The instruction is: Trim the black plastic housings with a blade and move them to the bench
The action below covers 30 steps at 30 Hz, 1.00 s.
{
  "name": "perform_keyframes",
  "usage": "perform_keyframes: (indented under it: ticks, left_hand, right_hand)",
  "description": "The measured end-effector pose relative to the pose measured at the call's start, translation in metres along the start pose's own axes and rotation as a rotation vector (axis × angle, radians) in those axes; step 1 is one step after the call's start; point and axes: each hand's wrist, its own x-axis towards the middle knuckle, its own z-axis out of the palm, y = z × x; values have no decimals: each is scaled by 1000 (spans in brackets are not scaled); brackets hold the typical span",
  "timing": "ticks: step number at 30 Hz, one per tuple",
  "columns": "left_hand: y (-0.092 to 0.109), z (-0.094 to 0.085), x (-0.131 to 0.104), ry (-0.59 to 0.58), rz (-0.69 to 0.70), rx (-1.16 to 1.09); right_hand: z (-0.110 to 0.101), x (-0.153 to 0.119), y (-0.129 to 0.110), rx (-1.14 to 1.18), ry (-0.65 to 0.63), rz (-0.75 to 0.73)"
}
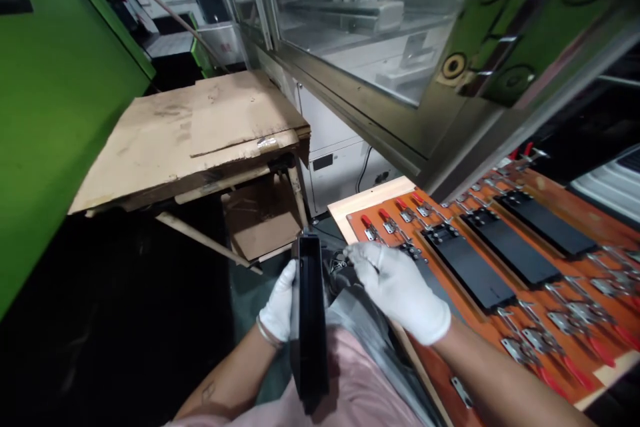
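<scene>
The person wears white gloves on both hands. The left hand (278,307) is closed around a long black part (311,320), with the thumb on its side. The black part is in front of the person's pink top (365,383). It stands up on its narrow end, tipped a bit, and its hollow side shows.

The right hand (400,290) is just beside the black part, not touching it. Its fingers are bent, and it is too blurry to tell if they pinch something small. This hand is over the near edge of a big orange board (360,213) with pale wood along its rim.

Three flat black pieces (470,267) lie side by side on the orange board. Metal clamps with red handles (370,230) sit near both ends of them. Another dark piece (427,277) is partly hidden behind the right hand.

Past the hands, on the left, is a counter (165,140) with brown cardboard on top. More cardboard (263,217) is under it. A big green wall (55,100) is at the far left. Ahead, a metal frame (350,97) holds a see-through window (360,33), and a white cabinet (333,167) is below.
</scene>
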Motion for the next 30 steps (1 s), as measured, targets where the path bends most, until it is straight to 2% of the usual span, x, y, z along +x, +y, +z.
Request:
perform_keyframes:
  ticks: [5,9,18,21,26,30]
  left_hand:
    - [24,5,5,92,40,-71]
    - [26,13,7,154,23,-56]
    - [16,39,-2,294,170,15]
    - [10,34,-3,301,267,61]
    - [-1,14,1,186,560,176]
    - [-4,13,3,153,668,256]
  right_hand:
    - [6,-36,-24,-61,-428,-69]
    - [15,-46,-27,-151,-532,-124]
    - [18,-34,-17,-264,-324,-282]
    - [14,-22,-16,-261,-246,-243]
    - [8,-3,-20,-125,-77,-138]
    - [14,10,-28,58,27,-36]
